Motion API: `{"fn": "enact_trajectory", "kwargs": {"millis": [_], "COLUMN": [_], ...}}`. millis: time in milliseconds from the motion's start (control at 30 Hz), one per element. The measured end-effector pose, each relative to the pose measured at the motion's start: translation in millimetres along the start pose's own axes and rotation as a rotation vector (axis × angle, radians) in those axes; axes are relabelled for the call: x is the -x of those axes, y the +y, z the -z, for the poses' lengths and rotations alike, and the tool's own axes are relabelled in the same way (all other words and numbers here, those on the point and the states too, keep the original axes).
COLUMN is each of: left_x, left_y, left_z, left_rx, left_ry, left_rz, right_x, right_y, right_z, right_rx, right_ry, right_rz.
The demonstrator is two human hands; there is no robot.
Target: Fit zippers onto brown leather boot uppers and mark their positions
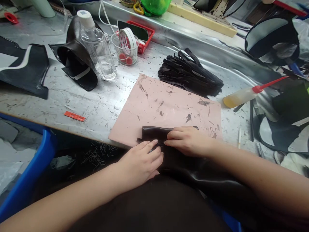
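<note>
A black glossy piece of material (154, 132) lies on the near edge of a pink cutting mat (169, 106) and hangs down toward my lap. My left hand (141, 162) rests flat on it, fingers stretched forward and close together. My right hand (189, 141) lies on the same piece from the right, fingers extended and pressing its folded edge. The two hands' fingertips almost meet over the black piece. Neither hand grips anything.
A stack of black strips (190, 72) lies behind the mat. A glue bottle with a red nozzle (246, 95) lies to the right. At left stand a clear water bottle (98, 48), a cup with tape rolls (125, 46) and black shoe parts (74, 59). A blue bin (26, 180) sits below the table.
</note>
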State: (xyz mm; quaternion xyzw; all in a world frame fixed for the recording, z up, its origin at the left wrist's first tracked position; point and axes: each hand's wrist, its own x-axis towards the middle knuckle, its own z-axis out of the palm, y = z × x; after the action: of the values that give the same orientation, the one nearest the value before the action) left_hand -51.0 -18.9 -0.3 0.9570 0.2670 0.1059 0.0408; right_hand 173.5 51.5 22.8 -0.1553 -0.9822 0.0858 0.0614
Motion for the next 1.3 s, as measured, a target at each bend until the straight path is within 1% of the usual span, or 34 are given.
{"fn": "enact_trajectory", "kwargs": {"millis": [267, 333, 400, 467, 500, 567, 600, 700, 767, 800, 833, 933, 967, 1000, 1033, 1133, 1200, 1300], "left_x": [-0.1, -0.3, -0.6, -1.0, -1.2, -1.6, -1.7, -2.7, -4.1, -5.1, -6.4, -11.1, -12.8, -14.4, -15.9, -18.4, -17.9, -15.1], "left_y": [0.0, -0.6, -1.0, -1.3, -1.4, -1.9, -2.2, -3.2, -3.7, -3.9, -4.0, -4.9, -5.4, -6.1, -6.7, -7.1, -5.5, -2.0], "left_z": [-0.9, -0.5, 0.1, 0.8, 1.0, 1.1, 1.1, 1.2, 1.5, 1.7, 2.0, 1.9, 1.5, 1.0, 0.4, -0.2, 0.6, 3.4], "left_rx": [0.003, 0.010, 0.022, 0.031, 0.032, 0.025, 0.020, 0.008, 0.001, -0.003, -0.005, -0.015, -0.021, -0.029, -0.036, -0.055, -0.069, -0.089], "left_ry": [-0.002, -0.003, -0.003, 0.003, 0.006, 0.010, 0.009, -0.008, -0.026, -0.032, -0.033, -0.006, 0.011, 0.028, 0.041, 0.060, 0.058, 0.027], "left_rz": [0.007, 0.010, 0.012, 0.023, 0.029, 0.038, 0.039, 0.031, 0.023, 0.020, 0.017, 0.030, 0.035, 0.035, 0.027, 0.011, 0.025, 0.030], "right_x": [-2.5, -2.4, -0.2, 5.4, 9.6, 21.5, 29.2, 58.4, 82.0, 94.6, 107.3, 144.0, 155.0, 165.0, 173.8, 191.6, 197.3, 201.9], "right_y": [-2.7, -3.1, -1.7, 1.6, 3.6, 6.9, 7.6, 5.3, 1.6, 0.0, -1.0, 0.9, 3.3, 6.4, 9.8, 20.6, 27.1, 36.1], "right_z": [-0.1, 2.1, 6.3, 12.2, 15.4, 21.3, 23.5, 25.9, 24.5, 23.5, 22.6, 21.3, 20.9, 20.1, 18.9, 11.4, 4.8, -2.9], "right_rx": [0.014, -0.052, -0.178, -0.288, -0.305, -0.255, -0.209, -0.093, -0.022, 0.017, 0.051, 0.094, 0.088, 0.074, 0.057, -0.030, -0.106, -0.224], "right_ry": [0.024, 0.017, 0.063, 0.196, 0.274, 0.407, 0.451, 0.493, 0.493, 0.492, 0.485, 0.420, 0.389, 0.364, 0.347, 0.312, 0.302, 0.295], "right_rz": [-0.025, -0.038, -0.104, -0.238, -0.318, -0.466, -0.526, -0.689, -0.843, -0.955, -1.108, -1.635, -1.766, -1.855, -1.905, -1.976, -1.979, -1.933]}}
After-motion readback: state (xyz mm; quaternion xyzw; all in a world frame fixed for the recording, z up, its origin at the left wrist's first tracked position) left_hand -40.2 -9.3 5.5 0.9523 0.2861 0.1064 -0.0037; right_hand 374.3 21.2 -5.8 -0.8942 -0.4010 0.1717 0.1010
